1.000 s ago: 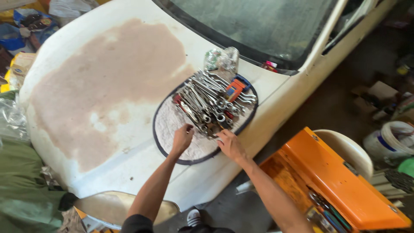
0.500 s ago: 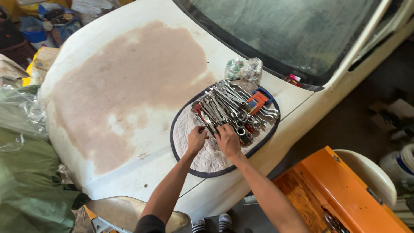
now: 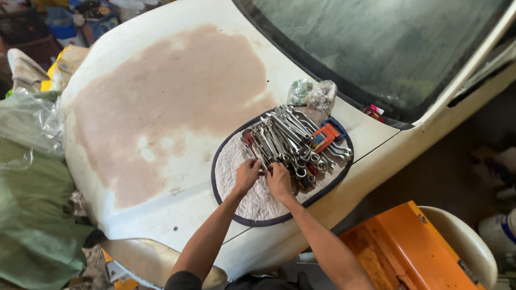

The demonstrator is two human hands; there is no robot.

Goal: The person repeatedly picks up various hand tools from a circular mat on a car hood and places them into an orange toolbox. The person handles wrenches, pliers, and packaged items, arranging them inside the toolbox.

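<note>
Head view, looking down on a white car bonnet [image 3: 161,107] with a large patch sanded to a pinkish tone. An oval quilted mat [image 3: 258,201] with a dark edging lies on it, carrying a heap of steel wrenches [image 3: 287,142] over its far half, an orange-and-blue tool [image 3: 325,137] at the heap's right side, and a crumpled clear bag [image 3: 314,96] just beyond the mat. My left hand [image 3: 247,174] and right hand [image 3: 279,180] sit close together at the near edge of the heap, fingers curled onto the wrench ends there; whether either has actually closed on a wrench I cannot tell, the fingertips hide it. Step in hand, as I judge it: picking or sorting at the heap's near edge. The next move calls for separating one wrench cleanly, since they overlap and interlock. An orange toolbox [image 3: 408,252] stands below right
</note>
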